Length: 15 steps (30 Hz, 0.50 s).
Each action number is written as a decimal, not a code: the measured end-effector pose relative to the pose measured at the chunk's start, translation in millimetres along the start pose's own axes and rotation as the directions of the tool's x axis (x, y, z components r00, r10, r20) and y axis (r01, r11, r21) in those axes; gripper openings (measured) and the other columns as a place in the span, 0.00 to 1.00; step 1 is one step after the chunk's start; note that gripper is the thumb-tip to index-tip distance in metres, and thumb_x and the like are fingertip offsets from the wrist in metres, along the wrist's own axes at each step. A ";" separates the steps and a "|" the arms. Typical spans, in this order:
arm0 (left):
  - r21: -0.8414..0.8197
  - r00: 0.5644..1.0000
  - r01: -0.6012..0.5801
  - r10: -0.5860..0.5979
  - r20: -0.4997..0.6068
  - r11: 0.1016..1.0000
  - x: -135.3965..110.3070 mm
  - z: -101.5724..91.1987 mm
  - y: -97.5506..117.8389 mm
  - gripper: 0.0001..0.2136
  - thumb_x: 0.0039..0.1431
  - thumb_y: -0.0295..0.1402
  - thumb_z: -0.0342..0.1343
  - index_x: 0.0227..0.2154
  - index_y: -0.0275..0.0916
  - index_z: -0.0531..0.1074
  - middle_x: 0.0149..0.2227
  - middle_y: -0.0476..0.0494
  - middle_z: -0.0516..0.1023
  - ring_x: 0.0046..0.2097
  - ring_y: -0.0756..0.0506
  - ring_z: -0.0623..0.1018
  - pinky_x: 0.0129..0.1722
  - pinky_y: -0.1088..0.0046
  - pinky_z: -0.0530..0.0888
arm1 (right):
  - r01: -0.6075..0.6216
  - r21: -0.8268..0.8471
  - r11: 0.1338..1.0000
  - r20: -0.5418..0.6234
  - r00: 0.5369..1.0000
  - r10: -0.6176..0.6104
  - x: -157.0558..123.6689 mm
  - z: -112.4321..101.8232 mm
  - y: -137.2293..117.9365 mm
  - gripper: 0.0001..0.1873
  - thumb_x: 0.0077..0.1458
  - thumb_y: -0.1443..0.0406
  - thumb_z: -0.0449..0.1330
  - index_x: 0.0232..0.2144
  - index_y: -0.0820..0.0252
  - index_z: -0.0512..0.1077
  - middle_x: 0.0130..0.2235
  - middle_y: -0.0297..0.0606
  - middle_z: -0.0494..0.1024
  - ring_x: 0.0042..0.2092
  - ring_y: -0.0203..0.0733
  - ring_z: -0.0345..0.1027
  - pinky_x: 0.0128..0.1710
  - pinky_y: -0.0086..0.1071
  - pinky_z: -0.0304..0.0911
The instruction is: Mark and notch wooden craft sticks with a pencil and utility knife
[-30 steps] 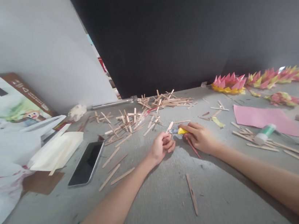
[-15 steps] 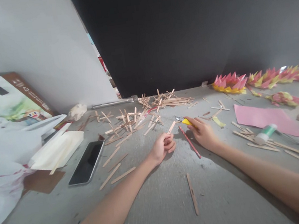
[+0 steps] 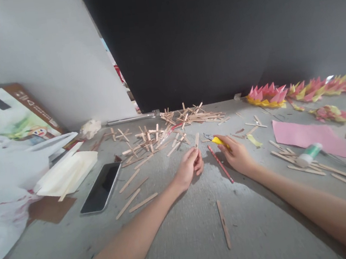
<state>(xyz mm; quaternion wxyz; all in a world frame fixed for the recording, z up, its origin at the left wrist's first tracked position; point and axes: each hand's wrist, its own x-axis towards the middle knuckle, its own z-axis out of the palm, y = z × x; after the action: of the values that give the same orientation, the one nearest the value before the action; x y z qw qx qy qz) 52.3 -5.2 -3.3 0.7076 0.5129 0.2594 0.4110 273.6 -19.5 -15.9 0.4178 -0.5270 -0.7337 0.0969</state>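
While pinching a wooden stick point(image 3: 197, 139), near upright, between thumb and fingers of left hand point(image 3: 190, 167), also gripping a yellow cutter point(image 3: 216, 140) in curled fingers of right hand point(image 3: 235, 154). Since a second ago, drew blade off stick, now apart; turned stick more upright. Likely pausing from blade contact, so holding stick free for a look. Cannot make out any cut; too small. Noted red pencil point(image 3: 220, 163) between hands, on grey table point(image 3: 175, 239).

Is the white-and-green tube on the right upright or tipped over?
Tipped over: the tube lies on its side beside wooden sticks and pink paper.
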 end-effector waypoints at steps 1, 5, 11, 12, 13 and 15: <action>0.008 1.000 -0.006 0.006 -0.013 1.000 0.3 0.2 -0.8 0.16 0.69 0.47 0.53 0.31 0.41 0.61 0.17 0.60 0.54 0.17 0.54 0.57 0.20 0.78 0.56 | 0.003 0.005 1.000 0.001 1.000 -0.003 0.0 -0.2 -0.4 0.20 0.72 0.58 0.49 0.59 0.56 0.70 0.48 0.46 0.80 0.46 0.51 0.75 0.46 0.40 0.69; 0.049 0.999 -0.007 0.009 -0.053 0.999 0.2 1.6 -1.0 0.18 0.68 0.52 0.53 0.34 0.41 0.62 0.19 0.60 0.56 0.17 0.54 0.57 0.19 0.78 0.57 | 0.009 0.017 1.000 0.004 1.000 -0.009 -0.2 -0.6 -1.6 0.19 0.73 0.58 0.48 0.59 0.56 0.70 0.49 0.46 0.80 0.48 0.51 0.75 0.48 0.41 0.69; 0.119 0.998 0.011 -0.004 -0.056 0.993 -1.7 4.1 0.6 0.19 0.68 0.54 0.52 0.37 0.41 0.63 0.19 0.60 0.59 0.18 0.54 0.59 0.19 0.79 0.57 | -0.004 0.025 1.000 0.011 1.000 0.004 -0.8 -0.6 -0.5 0.20 0.73 0.57 0.48 0.58 0.56 0.70 0.49 0.47 0.80 0.48 0.51 0.75 0.48 0.41 0.69; 0.122 0.998 0.012 -0.005 -0.056 0.992 -1.8 4.2 0.8 0.19 0.68 0.54 0.51 0.37 0.41 0.62 0.19 0.60 0.59 0.18 0.54 0.59 0.19 0.79 0.57 | -0.005 0.022 1.000 0.008 1.000 0.005 -0.9 -0.7 -0.6 0.20 0.73 0.57 0.48 0.58 0.57 0.70 0.49 0.47 0.80 0.49 0.51 0.75 0.49 0.42 0.69; 0.125 0.998 0.012 -0.005 -0.057 0.992 -1.8 4.4 0.9 0.19 0.68 0.53 0.51 0.38 0.41 0.62 0.19 0.60 0.59 0.18 0.54 0.59 0.19 0.79 0.58 | -0.005 0.020 1.000 0.009 1.000 0.004 -0.8 -0.9 -0.8 0.20 0.73 0.57 0.48 0.58 0.57 0.70 0.49 0.47 0.80 0.49 0.52 0.75 0.49 0.42 0.69; 0.129 0.998 0.013 -0.006 -0.058 0.992 -1.9 4.5 1.1 0.18 0.69 0.53 0.50 0.38 0.41 0.62 0.19 0.60 0.59 0.18 0.54 0.59 0.20 0.78 0.58 | -0.001 0.018 1.000 0.009 1.000 0.001 -0.6 -1.1 -1.4 0.20 0.73 0.57 0.48 0.58 0.57 0.70 0.49 0.47 0.80 0.49 0.51 0.75 0.48 0.42 0.69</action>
<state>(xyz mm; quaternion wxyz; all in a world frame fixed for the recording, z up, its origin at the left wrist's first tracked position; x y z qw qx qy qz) 54.5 -9.0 -0.9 0.6670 0.5446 0.3080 0.4046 273.5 -20.9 -14.7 0.4192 -0.5231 -0.7344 0.1062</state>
